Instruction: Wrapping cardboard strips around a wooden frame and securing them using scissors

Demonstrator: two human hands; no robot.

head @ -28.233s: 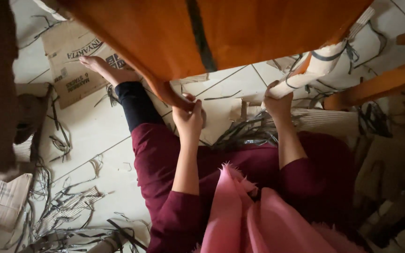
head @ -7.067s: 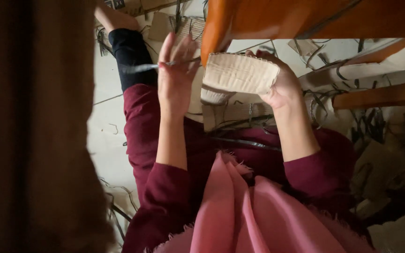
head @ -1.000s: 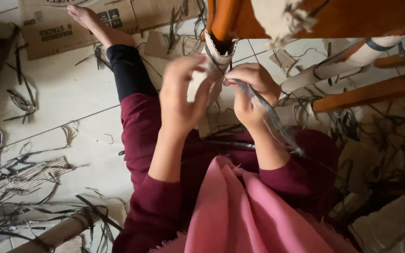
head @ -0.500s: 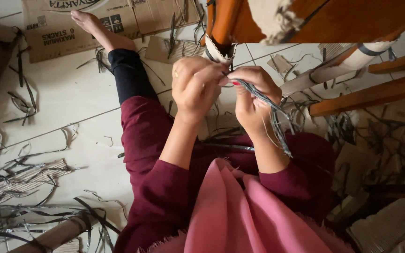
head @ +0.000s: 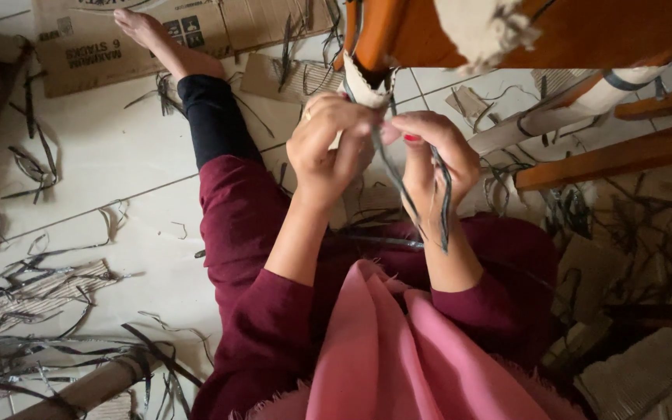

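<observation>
Where left hand [head: 328,148] was splayed second ago, both hands now pinch grey strands [head: 414,194]; right hand [head: 429,152] unmoved.

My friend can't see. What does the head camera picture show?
Two hands, left hand and right hand, pinch dark strips at the wrapped end of an orange wooden chair leg. The person sits on a tiled floor littered with strips and cardboard.

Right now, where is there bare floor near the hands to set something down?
Bare tile lies between the flattened cardboard and the loose dark strips, left of the outstretched leg. Right of the right hand, scraps crowd the floor under the wooden rails.
</observation>
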